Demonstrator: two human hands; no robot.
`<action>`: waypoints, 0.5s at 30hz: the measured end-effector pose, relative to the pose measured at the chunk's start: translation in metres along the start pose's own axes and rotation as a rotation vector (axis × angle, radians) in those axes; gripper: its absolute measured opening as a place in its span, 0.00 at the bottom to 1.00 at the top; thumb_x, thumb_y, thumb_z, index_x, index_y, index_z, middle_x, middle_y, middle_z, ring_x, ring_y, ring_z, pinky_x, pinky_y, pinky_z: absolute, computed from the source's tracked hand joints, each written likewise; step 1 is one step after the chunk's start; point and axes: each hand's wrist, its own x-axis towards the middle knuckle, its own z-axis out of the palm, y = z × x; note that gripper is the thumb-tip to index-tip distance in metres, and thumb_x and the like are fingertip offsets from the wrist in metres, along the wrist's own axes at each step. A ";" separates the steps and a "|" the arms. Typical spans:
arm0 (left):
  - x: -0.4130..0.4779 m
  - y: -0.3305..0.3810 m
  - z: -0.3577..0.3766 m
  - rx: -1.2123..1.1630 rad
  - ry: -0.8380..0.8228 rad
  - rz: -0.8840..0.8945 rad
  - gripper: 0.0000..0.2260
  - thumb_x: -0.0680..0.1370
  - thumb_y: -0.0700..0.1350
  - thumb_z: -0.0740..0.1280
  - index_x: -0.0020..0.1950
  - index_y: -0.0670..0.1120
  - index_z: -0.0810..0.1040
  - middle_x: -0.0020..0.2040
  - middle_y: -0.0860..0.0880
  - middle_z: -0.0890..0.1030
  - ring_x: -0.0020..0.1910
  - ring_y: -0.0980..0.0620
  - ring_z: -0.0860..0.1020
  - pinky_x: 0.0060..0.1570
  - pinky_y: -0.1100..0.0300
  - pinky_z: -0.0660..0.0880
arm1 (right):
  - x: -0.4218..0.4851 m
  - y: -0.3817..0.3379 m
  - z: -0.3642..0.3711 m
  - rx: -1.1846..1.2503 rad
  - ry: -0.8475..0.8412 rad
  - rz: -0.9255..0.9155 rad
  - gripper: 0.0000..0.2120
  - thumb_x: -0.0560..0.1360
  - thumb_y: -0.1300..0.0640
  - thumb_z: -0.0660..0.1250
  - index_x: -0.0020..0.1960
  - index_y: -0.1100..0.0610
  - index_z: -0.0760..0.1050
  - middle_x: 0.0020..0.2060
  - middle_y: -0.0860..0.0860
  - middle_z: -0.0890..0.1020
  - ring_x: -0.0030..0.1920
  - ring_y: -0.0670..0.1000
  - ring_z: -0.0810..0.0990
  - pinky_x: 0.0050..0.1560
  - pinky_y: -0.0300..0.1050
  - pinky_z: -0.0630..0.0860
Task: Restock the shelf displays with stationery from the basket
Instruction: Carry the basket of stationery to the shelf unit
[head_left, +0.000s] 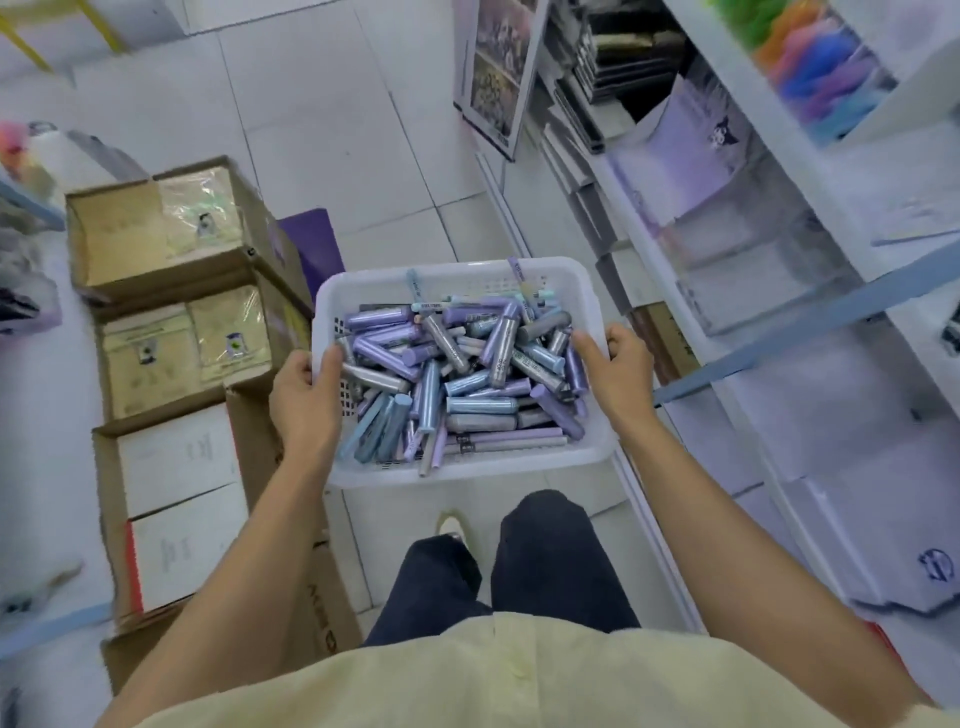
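Brown cardboard boxes (171, 291) sit open on the tiled floor (337, 130) at my far left, with flat packets in clear wrap stacked inside.

Just right of them, my left hand (306, 400) grips the left short end of the white plastic basket (467, 283). The thumb is hooked over the rim to the inside, and the fingers are curled under the outer edge.

I hold the basket up in front of my waist, above the floor, between the boxes and the shelves. Its long axis runs across me from left to right, and the far-right corner is turned slightly away.

The basket is heaped with pens (457, 374) in purple, pale blue and silver-grey. Most lie flat in a jumble, pointing every which way. A couple lean up against the far wall with their ends above the rim.

My right hand (618, 374) clamps the right short end the same way, thumb inside over the rim and fingers wrapped round the outside.

Below the basket are my dark trousers (550, 561).

To the right stand the white shelves (857, 171), which hold stacked paper goods and clear drawers.
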 end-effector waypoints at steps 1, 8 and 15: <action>0.014 0.012 0.011 0.014 -0.001 0.009 0.20 0.78 0.58 0.63 0.45 0.39 0.74 0.39 0.41 0.77 0.37 0.45 0.75 0.34 0.53 0.71 | 0.018 -0.005 -0.001 -0.003 0.006 0.001 0.22 0.76 0.52 0.69 0.32 0.52 0.58 0.27 0.46 0.64 0.27 0.42 0.61 0.31 0.42 0.59; 0.103 0.077 0.099 0.012 0.001 0.022 0.20 0.80 0.55 0.63 0.42 0.38 0.71 0.37 0.39 0.73 0.36 0.45 0.72 0.37 0.50 0.68 | 0.160 -0.027 -0.007 0.034 -0.055 0.022 0.15 0.77 0.53 0.67 0.39 0.61 0.67 0.34 0.57 0.69 0.35 0.50 0.67 0.37 0.45 0.63; 0.172 0.125 0.156 -0.037 0.017 -0.044 0.22 0.79 0.57 0.63 0.41 0.38 0.69 0.36 0.41 0.71 0.35 0.47 0.69 0.37 0.49 0.67 | 0.275 -0.060 -0.007 -0.027 -0.081 -0.012 0.17 0.77 0.52 0.67 0.37 0.59 0.64 0.32 0.55 0.66 0.33 0.49 0.63 0.34 0.44 0.59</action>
